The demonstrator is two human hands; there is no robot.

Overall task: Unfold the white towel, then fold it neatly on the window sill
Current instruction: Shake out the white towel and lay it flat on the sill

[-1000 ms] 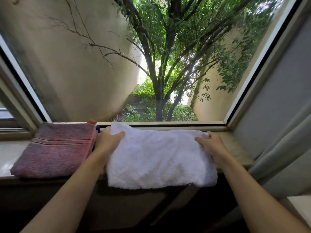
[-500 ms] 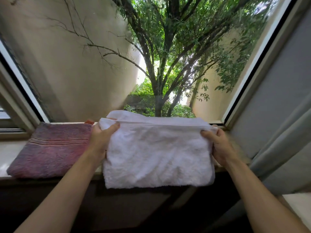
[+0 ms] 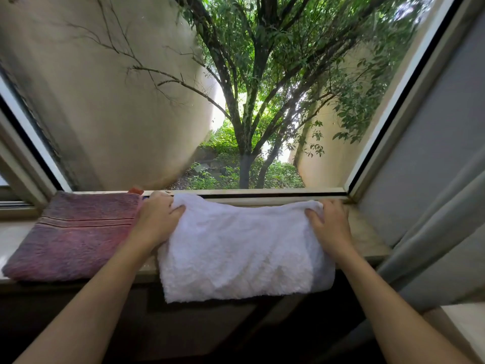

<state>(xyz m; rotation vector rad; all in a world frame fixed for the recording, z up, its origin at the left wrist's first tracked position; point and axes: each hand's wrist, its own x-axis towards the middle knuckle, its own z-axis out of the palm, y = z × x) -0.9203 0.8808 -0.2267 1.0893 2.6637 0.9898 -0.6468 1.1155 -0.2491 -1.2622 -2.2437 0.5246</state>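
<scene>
The white towel (image 3: 241, 248) lies across the window sill (image 3: 367, 237), its near part hanging over the sill's front edge. My left hand (image 3: 156, 222) grips the towel's far left corner beside the window frame. My right hand (image 3: 329, 225) grips the far right corner, with cloth bunched between its fingers. The far edge sags a little between the two hands.
A folded pink-purple towel (image 3: 73, 235) rests on the sill just left of my left hand. A small red object (image 3: 136, 191) shows behind it. The window pane (image 3: 236, 101) stands close behind the sill. A grey curtain (image 3: 441, 227) hangs at the right.
The hands lifted the towel's far edge off the sill, then lowered it back against the window frame. The camera view shifted slightly.
</scene>
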